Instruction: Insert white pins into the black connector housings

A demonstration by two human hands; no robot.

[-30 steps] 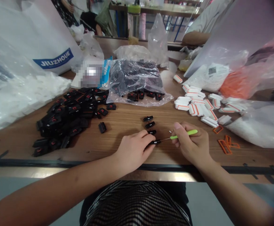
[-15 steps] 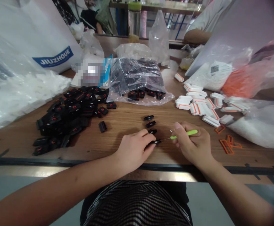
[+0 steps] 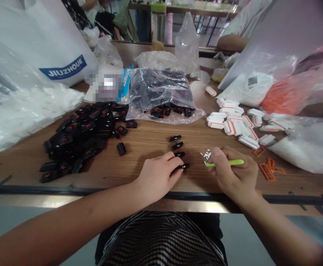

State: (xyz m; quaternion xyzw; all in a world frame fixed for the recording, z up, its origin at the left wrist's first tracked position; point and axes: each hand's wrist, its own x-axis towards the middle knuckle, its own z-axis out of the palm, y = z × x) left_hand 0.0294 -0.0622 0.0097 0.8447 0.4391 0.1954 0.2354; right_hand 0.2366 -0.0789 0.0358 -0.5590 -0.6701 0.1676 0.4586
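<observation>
My left hand (image 3: pixel 161 173) rests on the table with its fingers closed on a black connector housing (image 3: pixel 185 166), whose right end shows past the fingertips. Pinched in my right hand (image 3: pixel 232 170) is a thin needle-like pick with a lime-green handle (image 3: pixel 236 162). Its fine metal shaft points left toward the held housing; whether the tip touches it I cannot tell. A small cluster of tiny white pegs (image 3: pixel 206 153) lies beside my right thumb. Beyond my left fingers, more black housings (image 3: pixel 177 145) sit in a short column, the nearest partly covered by the hand.
A heap of black housings (image 3: pixel 86 129) spreads at the left. Behind stands a clear bag of black housings (image 3: pixel 161 88). White parts with orange strips (image 3: pixel 235 120) and loose orange frames (image 3: pixel 267 172) lie at the right. A person's arm (image 3: pixel 232 41) shows beyond the table.
My right hand and the green-handled pick have shifted right, away from the held housing, uncovering more tiny white pegs. My left hand stays almost in place.
</observation>
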